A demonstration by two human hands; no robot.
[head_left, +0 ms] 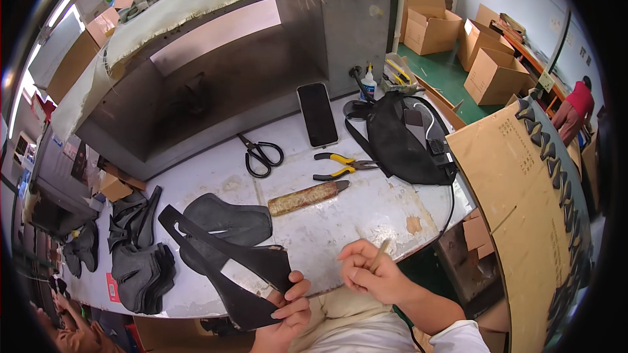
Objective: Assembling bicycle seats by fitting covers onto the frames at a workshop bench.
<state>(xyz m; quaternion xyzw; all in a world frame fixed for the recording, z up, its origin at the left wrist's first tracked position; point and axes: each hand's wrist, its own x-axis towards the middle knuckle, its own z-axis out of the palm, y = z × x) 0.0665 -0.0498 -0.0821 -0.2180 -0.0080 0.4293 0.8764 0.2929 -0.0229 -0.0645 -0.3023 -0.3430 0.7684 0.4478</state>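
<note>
My left hand [291,314] is closed on the end of a black shoe upper piece [245,284]. This piece is flat and forked, with a long opening between its two arms, and it is tilted over the table's front edge. Beneath its far part lies another dark upper piece [229,219], flat on the table. To the right, my right hand [369,271] is closed round a thin tan stick-like tool [380,255], which points up from the fingers. Its lower end is hidden in the hand, so I cannot tell its exact kind.
On the white table [307,212] lie scissors [260,157], pliers [343,166], a wrapped-handle knife [307,199], a phone [317,115] and a black bag [409,137]. Stacked dark pieces [140,278] stand left. A grey metal hood [216,59] rises behind; cardboard [517,196] flanks the right. Another person [574,106] stands far right.
</note>
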